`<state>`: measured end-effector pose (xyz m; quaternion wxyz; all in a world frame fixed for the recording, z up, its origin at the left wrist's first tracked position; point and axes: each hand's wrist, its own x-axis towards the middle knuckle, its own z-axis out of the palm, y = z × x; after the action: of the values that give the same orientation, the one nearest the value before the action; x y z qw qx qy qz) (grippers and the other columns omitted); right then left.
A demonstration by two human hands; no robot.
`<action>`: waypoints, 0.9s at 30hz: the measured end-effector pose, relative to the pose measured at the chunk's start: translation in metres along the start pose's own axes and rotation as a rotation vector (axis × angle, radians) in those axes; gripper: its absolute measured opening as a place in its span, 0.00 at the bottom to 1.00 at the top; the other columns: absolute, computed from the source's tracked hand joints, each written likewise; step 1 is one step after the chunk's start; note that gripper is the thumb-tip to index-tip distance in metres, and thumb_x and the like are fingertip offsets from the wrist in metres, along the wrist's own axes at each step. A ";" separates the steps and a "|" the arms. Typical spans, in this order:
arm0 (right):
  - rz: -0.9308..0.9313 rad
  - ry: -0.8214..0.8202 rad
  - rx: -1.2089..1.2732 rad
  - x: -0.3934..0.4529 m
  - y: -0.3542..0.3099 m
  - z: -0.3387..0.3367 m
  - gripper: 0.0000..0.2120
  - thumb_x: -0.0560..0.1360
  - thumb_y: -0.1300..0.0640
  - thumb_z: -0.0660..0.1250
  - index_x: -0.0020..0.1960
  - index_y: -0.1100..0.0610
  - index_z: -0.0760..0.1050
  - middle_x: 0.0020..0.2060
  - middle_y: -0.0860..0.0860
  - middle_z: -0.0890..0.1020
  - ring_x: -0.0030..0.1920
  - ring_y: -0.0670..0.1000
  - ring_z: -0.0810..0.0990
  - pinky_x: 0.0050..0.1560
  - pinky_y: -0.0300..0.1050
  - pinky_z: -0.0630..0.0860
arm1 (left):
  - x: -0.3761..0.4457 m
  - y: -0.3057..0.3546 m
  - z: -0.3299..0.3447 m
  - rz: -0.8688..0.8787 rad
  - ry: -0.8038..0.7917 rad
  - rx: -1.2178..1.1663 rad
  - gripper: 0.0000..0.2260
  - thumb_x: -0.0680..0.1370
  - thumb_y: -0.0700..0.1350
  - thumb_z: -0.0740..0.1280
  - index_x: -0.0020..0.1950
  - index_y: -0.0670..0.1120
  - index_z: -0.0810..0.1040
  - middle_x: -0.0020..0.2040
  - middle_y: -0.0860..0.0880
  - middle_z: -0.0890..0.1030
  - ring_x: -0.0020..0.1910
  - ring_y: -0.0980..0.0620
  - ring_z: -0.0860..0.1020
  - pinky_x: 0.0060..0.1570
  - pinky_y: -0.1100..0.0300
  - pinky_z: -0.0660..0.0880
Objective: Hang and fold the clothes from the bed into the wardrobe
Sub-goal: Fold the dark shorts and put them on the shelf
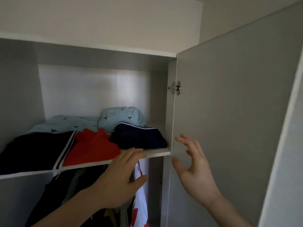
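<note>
Folded clothes already lie on the grey wardrobe shelf (154,154) at centre frame: a red folded garment (93,148), two navy white-striped pieces (139,136) and pale blue patterned bedding (119,117); hung garments (139,194) show below. The left hand (121,179) rests open at the shelf edge, and the right hand (193,163) hovers open beside the grey wardrobe door (229,112), neither holding anything. The bed is out of view, so remaining clothes cannot be judged, though the task appears near its end.

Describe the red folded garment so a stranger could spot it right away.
Look at the wardrobe shelf above the hanging clothes. At its front edge, the red folded garment lies between two dark navy garments with white stripes. It is the only red piece on that shelf.
</note>
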<state>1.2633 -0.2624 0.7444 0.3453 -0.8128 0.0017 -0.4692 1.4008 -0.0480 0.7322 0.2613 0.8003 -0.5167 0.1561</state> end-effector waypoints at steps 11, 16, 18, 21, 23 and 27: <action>-0.233 0.333 -0.069 -0.057 -0.041 -0.118 0.19 0.74 0.66 0.70 0.62 0.50 0.77 0.65 0.47 0.75 0.68 0.51 0.75 0.67 0.42 0.71 | -0.027 0.111 -0.033 0.063 0.077 0.042 0.26 0.79 0.57 0.69 0.76 0.57 0.67 0.76 0.64 0.61 0.76 0.66 0.57 0.76 0.60 0.59; -0.065 0.412 -0.095 -0.063 -0.037 -0.131 0.34 0.72 0.66 0.73 0.74 0.49 0.67 0.75 0.46 0.65 0.77 0.46 0.63 0.76 0.39 0.62 | -0.037 0.130 -0.042 0.090 0.076 0.081 0.27 0.78 0.56 0.71 0.75 0.55 0.68 0.76 0.64 0.63 0.75 0.67 0.59 0.73 0.68 0.56; 0.060 0.365 -0.041 -0.063 -0.034 -0.127 0.43 0.72 0.66 0.74 0.80 0.48 0.57 0.77 0.43 0.60 0.79 0.43 0.59 0.77 0.36 0.58 | -0.043 0.132 -0.047 0.088 0.086 0.094 0.27 0.78 0.56 0.71 0.75 0.54 0.69 0.76 0.62 0.64 0.75 0.65 0.60 0.74 0.67 0.56; 0.224 0.357 -0.017 -0.066 -0.028 -0.116 0.47 0.74 0.65 0.73 0.82 0.45 0.49 0.79 0.39 0.59 0.79 0.42 0.59 0.77 0.42 0.60 | -0.062 0.125 -0.058 0.073 0.077 0.095 0.27 0.78 0.57 0.70 0.75 0.57 0.68 0.76 0.63 0.63 0.76 0.64 0.59 0.75 0.60 0.60; 0.288 0.406 -0.015 -0.069 -0.028 -0.108 0.41 0.76 0.65 0.69 0.80 0.46 0.53 0.78 0.44 0.66 0.77 0.48 0.66 0.75 0.50 0.67 | -0.080 0.115 -0.068 0.063 0.073 0.091 0.27 0.78 0.58 0.70 0.75 0.58 0.67 0.75 0.64 0.63 0.76 0.64 0.59 0.75 0.58 0.60; 0.317 0.475 -0.065 -0.076 -0.044 -0.087 0.26 0.77 0.65 0.64 0.71 0.46 0.66 0.63 0.47 0.80 0.60 0.54 0.81 0.58 0.51 0.76 | -0.120 0.089 -0.092 0.021 0.081 0.123 0.26 0.77 0.60 0.69 0.73 0.60 0.68 0.73 0.68 0.62 0.75 0.67 0.58 0.75 0.64 0.57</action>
<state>1.1404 -0.2526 0.7392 0.3781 -0.6804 0.2245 -0.5863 1.2713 0.0659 0.7679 0.2307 0.8024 -0.5035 0.2222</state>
